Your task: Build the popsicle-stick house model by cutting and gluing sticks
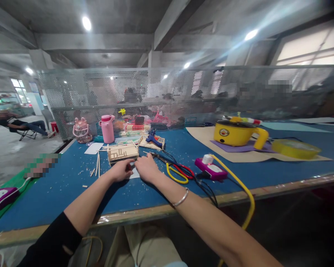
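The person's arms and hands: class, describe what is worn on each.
Both the left hand and right hand are ungloved. A black sleeve ends near the left elbow, leaving the forearm uncovered. The right arm shows no sleeve in view; a thin silver bangle circles its wrist.

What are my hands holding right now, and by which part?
Cannot be told: the left hand and right hand meet, curled, before the stick model, hiding anything between them.
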Demonstrator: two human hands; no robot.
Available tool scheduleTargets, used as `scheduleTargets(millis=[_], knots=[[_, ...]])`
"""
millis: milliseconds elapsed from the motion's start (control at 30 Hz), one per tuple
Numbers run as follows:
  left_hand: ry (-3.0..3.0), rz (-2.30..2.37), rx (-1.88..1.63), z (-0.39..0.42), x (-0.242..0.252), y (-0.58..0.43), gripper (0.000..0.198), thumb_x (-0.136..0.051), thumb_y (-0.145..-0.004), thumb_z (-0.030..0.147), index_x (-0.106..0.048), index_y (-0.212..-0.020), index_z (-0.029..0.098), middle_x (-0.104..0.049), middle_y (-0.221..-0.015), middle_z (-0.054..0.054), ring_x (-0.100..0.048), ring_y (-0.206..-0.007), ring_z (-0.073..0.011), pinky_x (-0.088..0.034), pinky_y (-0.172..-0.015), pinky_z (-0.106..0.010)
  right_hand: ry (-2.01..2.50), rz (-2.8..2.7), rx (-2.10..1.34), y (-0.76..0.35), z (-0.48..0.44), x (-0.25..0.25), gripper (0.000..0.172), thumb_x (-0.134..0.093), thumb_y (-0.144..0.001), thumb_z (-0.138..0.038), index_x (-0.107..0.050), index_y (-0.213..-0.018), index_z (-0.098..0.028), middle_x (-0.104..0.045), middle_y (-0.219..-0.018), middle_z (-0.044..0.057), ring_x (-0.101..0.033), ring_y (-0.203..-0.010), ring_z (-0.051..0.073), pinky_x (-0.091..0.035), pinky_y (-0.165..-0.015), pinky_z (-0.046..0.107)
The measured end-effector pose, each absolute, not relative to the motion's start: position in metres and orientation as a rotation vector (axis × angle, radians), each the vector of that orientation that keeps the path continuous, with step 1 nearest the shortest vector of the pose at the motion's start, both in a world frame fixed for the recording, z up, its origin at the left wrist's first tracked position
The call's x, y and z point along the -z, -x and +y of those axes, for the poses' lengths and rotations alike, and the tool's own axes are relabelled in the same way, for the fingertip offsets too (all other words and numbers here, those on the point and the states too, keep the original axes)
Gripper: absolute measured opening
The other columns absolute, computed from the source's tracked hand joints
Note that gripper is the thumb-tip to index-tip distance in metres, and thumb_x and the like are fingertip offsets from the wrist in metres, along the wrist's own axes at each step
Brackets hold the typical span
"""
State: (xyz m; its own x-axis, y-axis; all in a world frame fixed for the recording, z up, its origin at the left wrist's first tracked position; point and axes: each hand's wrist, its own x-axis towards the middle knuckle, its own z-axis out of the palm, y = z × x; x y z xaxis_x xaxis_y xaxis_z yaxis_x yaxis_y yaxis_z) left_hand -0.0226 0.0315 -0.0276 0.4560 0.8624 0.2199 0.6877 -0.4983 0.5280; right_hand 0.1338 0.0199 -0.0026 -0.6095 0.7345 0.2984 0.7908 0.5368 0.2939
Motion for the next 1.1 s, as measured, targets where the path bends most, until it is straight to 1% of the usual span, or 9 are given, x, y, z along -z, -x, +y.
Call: scheduleTargets(millis=[200, 400, 500, 567, 667, 733, 800, 933, 1100], knots=[[-2.341, 1.339, -0.645, 0.029, 0.025, 0.021, 0.052, -0.052, -0.067, 0.019, -0.047, -0.118, 0.009, -0.061, -0.081, -0.005, -0.050, -0.063, -0.0118, -0.040, -0.060, -0.022, 1.295, -2.645, 0.603, -0.134, 0.020, 0.002, 0.026, -0.037, -0.081, -0.012, -0.063, -0.085, -0.014, -0.064, -0.087, 0.012, -0.056, -0.084, 0.020, -0.026, -0.078, 0.038], [-2.338, 1.330, -0.641, 0.030, 0.026, 0.022, 0.052, -0.052, -0.067, 0.018, -0.047, -0.118, 0.009, -0.060, -0.079, -0.005, -0.050, -0.062, -0.0114, -0.039, -0.060, -0.022, 1.275, -2.659, 0.504, -0.135, 0.022, 0.002, 0.021, -0.041, -0.077, -0.012, -0.062, -0.081, -0.014, -0.064, -0.085, 0.011, -0.057, -0.083, 0.021, -0.027, -0.077, 0.036], [-2.350, 1.323, -0.651, 0.029, 0.025, 0.022, 0.049, -0.052, -0.067, 0.018, -0.049, -0.115, 0.011, -0.060, -0.078, -0.004, -0.049, -0.060, -0.0106, -0.038, -0.058, -0.021, 1.342, -2.579, 0.447, -0.137, 0.025, 0.002, 0.021, -0.042, -0.074, -0.009, -0.062, -0.078, -0.013, -0.064, -0.083, 0.011, -0.057, -0.083, 0.021, -0.028, -0.078, 0.036], [-2.379, 1.293, -0.683, 0.026, 0.022, 0.021, 0.042, -0.052, -0.068, 0.020, -0.053, -0.109, 0.014, -0.059, -0.077, -0.002, -0.047, -0.058, -0.0096, -0.037, -0.056, -0.021, 1.295, -2.504, 0.245, -0.140, 0.028, 0.003, 0.020, -0.041, -0.075, -0.012, -0.061, -0.076, -0.014, -0.064, -0.084, 0.008, -0.056, -0.082, 0.018, -0.031, -0.076, 0.032], [-2.394, 1.300, -0.818, 0.021, 0.016, 0.019, 0.026, -0.053, -0.071, 0.030, -0.060, -0.091, 0.015, -0.058, -0.074, -0.001, -0.045, -0.058, -0.0096, -0.034, -0.054, -0.021, 1.084, -2.360, -0.340, -0.142, 0.034, 0.004, 0.019, -0.039, -0.078, -0.018, -0.058, -0.075, -0.015, -0.061, -0.077, 0.003, -0.053, -0.074, 0.013, -0.035, -0.067, 0.024], [-2.339, 1.329, -0.930, 0.019, 0.012, 0.019, 0.026, -0.055, -0.070, 0.036, -0.061, -0.080, 0.013, -0.056, -0.067, -0.001, -0.043, -0.059, -0.0101, -0.032, -0.054, -0.021, 0.928, -2.252, -0.697, -0.143, 0.038, 0.005, 0.017, -0.041, -0.077, -0.020, -0.055, -0.071, -0.014, -0.057, -0.069, 0.000, -0.050, -0.067, 0.011, -0.036, -0.064, 0.021], [-2.226, 1.286, -0.989, 0.019, 0.012, 0.019, 0.030, -0.058, -0.067, 0.040, -0.060, -0.075, 0.011, -0.053, -0.062, 0.000, -0.042, -0.057, -0.0097, -0.031, -0.052, -0.021, 0.811, -2.158, -0.938, -0.144, 0.040, 0.005, 0.014, -0.046, -0.074, -0.022, -0.053, -0.066, -0.013, -0.052, -0.063, -0.002, -0.046, -0.063, 0.010, -0.035, -0.063, 0.021], [-1.968, 1.089, -0.973, 0.022, 0.016, 0.021, 0.036, -0.062, -0.063, 0.043, -0.059, -0.074, 0.009, -0.051, -0.058, 0.001, -0.041, -0.053, -0.0080, -0.031, -0.049, -0.020, 0.692, -2.055, -1.182, -0.146, 0.039, 0.004, 0.015, -0.054, -0.069, -0.028, -0.054, -0.067, -0.013, -0.049, -0.063, -0.003, -0.042, -0.060, 0.009, -0.033, -0.060, 0.021], [-1.824, 1.004, -0.935, 0.021, 0.014, 0.022, 0.031, -0.064, -0.062, 0.038, -0.061, -0.073, 0.009, -0.054, -0.056, 0.001, -0.042, -0.049, -0.0068, -0.032, -0.048, -0.019, 0.670, -2.019, -1.290, -0.149, 0.036, 0.002, 0.023, -0.059, -0.065, -0.035, -0.054, -0.067, -0.013, -0.050, -0.064, -0.002, -0.041, -0.060, 0.008, -0.031, -0.059, 0.022]])
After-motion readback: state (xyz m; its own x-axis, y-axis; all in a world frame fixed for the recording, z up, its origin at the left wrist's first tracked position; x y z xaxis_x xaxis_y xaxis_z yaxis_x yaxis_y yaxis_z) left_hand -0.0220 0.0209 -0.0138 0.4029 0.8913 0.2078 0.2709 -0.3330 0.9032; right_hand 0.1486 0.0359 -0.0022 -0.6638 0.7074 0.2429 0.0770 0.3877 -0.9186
